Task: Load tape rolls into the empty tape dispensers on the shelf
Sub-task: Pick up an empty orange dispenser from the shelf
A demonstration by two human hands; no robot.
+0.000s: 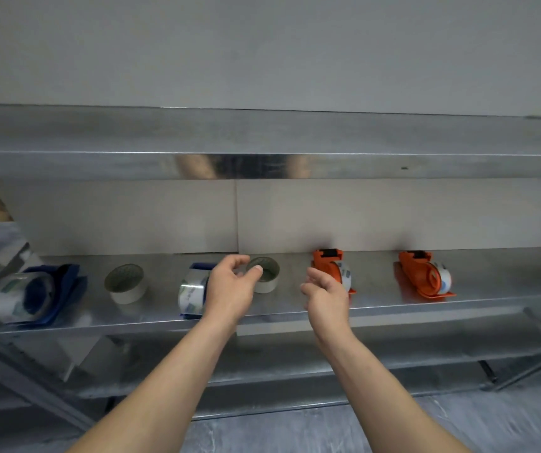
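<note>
On the metal shelf (377, 291) stand 4 tape dispensers and 2 loose tape rolls in a row. At far left lies a blue dispenser (52, 289) with a clear roll in it. Just right of it, apart, sits a white roll (126, 283), flat on its side with the core facing up. Next comes a second blue dispenser (194, 291), also carrying clear tape, partly hidden by the left hand (231, 289). That hand reaches over the shelf edge with fingers curled and spread, the thumb tip at the rim of a second white roll (264, 274); the hand does not close on it, and whether the thumb touches the roll I cannot tell. The right hand (326, 294) hovers loosely spread, holding nothing, just in front of an orange dispenser (331, 268) loaded with clear tape. Well to the right stands a second orange dispenser (426, 277), likewise loaded. An upper shelf (262, 135) runs above, bare metal.
</note>
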